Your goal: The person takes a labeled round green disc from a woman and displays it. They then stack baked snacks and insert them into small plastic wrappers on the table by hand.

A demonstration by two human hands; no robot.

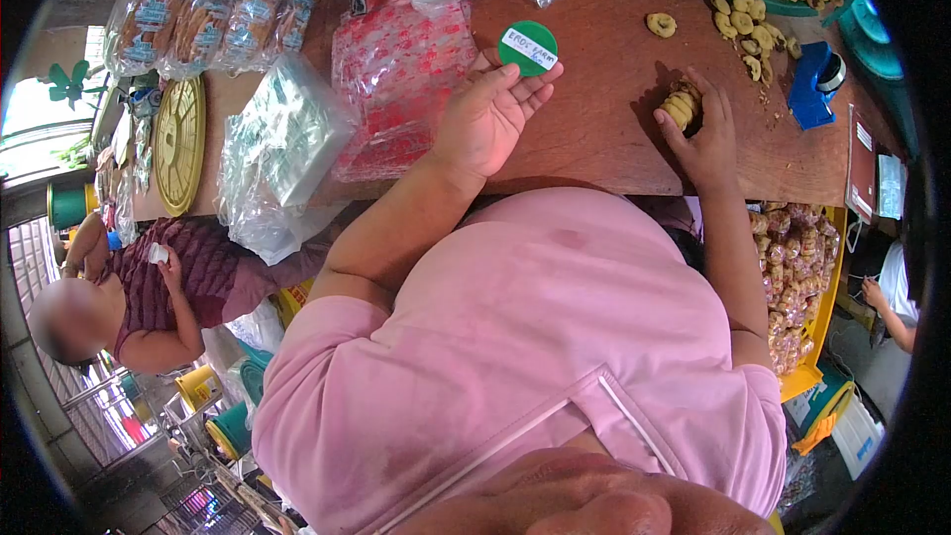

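Now, left hand (480, 124): fingers pinch white-labelled green round disc (528, 48), upper centre.
Right hand (711, 134): fingers curl round yellow ring-shaped biscuits (681, 107), upper right.
Biscuit handling: likely light, brittle; grip sides gently.

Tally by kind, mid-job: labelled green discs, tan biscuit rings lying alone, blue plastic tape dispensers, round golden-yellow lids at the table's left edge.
Green round disc with white label, in the left hand: 1
Tan biscuit ring lying alone: 1
Blue plastic tape dispenser: 1
Round golden-yellow lid: 1
Total: 4
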